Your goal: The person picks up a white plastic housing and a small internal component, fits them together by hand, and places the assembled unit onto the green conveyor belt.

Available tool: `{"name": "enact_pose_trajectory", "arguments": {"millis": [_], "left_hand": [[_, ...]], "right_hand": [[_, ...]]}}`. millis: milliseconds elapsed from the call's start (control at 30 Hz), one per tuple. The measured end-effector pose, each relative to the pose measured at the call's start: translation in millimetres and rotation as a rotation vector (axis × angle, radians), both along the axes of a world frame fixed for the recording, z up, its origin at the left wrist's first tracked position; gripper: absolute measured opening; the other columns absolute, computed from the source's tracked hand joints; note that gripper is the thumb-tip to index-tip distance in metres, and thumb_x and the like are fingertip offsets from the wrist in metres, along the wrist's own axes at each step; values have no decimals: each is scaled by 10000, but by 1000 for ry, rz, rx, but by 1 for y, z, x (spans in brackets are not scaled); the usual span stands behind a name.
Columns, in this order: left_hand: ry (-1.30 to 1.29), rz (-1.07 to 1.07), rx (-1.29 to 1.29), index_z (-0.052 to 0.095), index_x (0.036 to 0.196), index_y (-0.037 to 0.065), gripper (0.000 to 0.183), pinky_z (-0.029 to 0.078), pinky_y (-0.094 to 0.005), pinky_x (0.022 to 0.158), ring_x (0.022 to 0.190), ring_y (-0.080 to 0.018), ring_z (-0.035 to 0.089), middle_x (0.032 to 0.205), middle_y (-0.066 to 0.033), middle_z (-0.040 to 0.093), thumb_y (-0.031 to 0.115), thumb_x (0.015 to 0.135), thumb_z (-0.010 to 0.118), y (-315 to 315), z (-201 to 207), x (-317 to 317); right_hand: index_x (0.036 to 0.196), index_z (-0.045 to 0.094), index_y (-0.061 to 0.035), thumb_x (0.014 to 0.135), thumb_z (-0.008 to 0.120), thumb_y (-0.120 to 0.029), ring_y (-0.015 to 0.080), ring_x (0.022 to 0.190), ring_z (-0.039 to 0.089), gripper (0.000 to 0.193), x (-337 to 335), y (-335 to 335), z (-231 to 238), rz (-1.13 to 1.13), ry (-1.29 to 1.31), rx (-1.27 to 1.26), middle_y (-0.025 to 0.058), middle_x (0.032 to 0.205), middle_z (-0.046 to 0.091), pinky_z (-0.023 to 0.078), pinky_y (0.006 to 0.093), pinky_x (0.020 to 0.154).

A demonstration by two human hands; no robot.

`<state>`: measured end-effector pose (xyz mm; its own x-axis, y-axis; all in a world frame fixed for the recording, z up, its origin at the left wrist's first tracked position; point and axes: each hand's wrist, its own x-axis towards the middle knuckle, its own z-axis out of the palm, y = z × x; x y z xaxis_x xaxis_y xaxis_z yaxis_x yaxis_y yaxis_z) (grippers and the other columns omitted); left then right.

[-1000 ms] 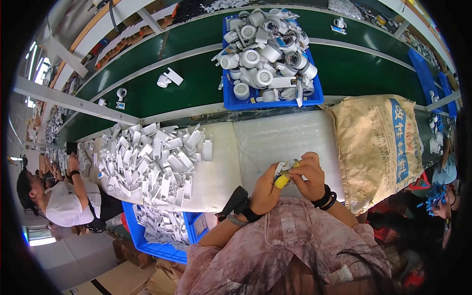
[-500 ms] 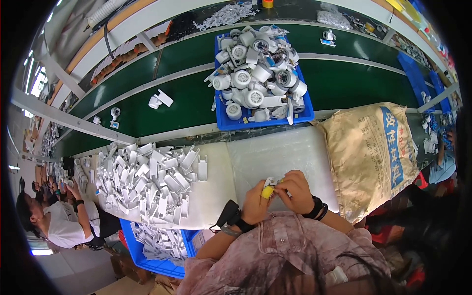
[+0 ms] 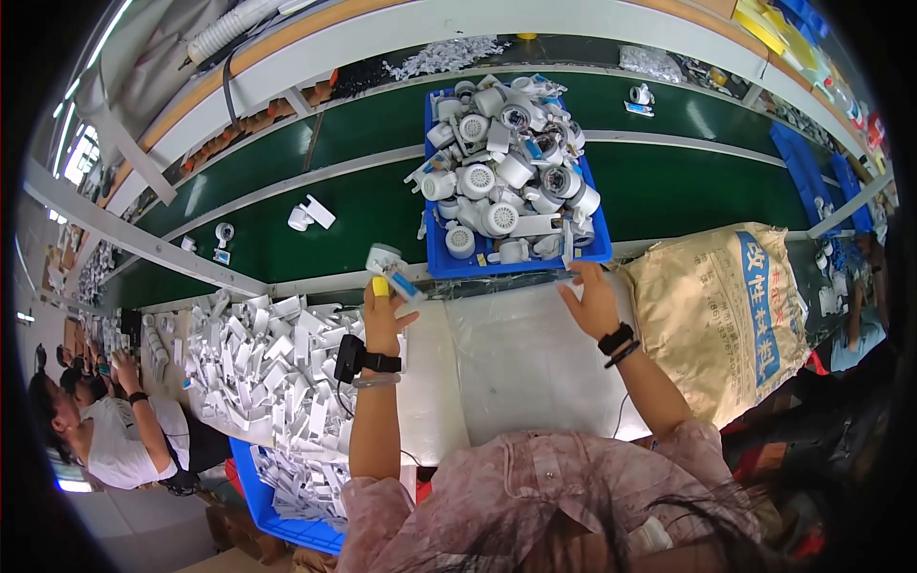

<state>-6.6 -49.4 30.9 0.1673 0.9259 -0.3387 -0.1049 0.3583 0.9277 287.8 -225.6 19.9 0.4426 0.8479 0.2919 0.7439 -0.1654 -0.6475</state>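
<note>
My left hand [image 3: 382,320] is raised at the far edge of the table, closed around a white plastic fitting [image 3: 384,256] with a round head and a blue strip. A yellow wrap covers one of its fingers. My right hand [image 3: 594,298] is stretched out at the near right corner of a blue bin [image 3: 521,267], fingers apart. Just beyond its fingertips a white flat piece [image 3: 567,244] hangs over the bin's rim; I cannot tell whether they touch. White round-headed fittings [image 3: 501,219] fill the bin.
White channel-shaped pieces [image 3: 277,358] lie heaped on the left of the table, above another blue bin [image 3: 263,497]. A large brown paper sack [image 3: 712,320] lies at the right. A green conveyor belt [image 3: 382,201] runs behind, carrying a loose fitting [image 3: 311,213]. Another person [image 3: 134,430] works at far left.
My hands have parted from the front of my body. The left has moved forward and left with the white fitting; the right has gone forward to the bin's corner and opened.
</note>
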Motion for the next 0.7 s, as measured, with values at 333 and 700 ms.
{"name": "enact_pose_trajectory", "arguments": {"millis": [333, 700], "left_hand": [[-62, -614, -356, 515, 1200, 38, 304, 523, -307, 770, 974, -209, 628, 1147, -105, 601, 209, 950, 487, -107, -48, 15], [-164, -814, -102, 487, 1261, 37, 332, 460, -291, 870, 1017, -177, 592, 1145, -83, 604, 187, 967, 450, -151, -13, 51]], "right_hand": [[1025, 571, 22, 894, 549, -243, 314, 745, 629, 296, 60, 37, -28, -187, 86, -200, 162, 837, 630, 515, 408, 653], [1139, 525, 31, 962, 456, -146, 176, 721, 651, 259, -26, -68, 44, 48, 1293, 100, 88, 894, 630, 544, 304, 689]]}}
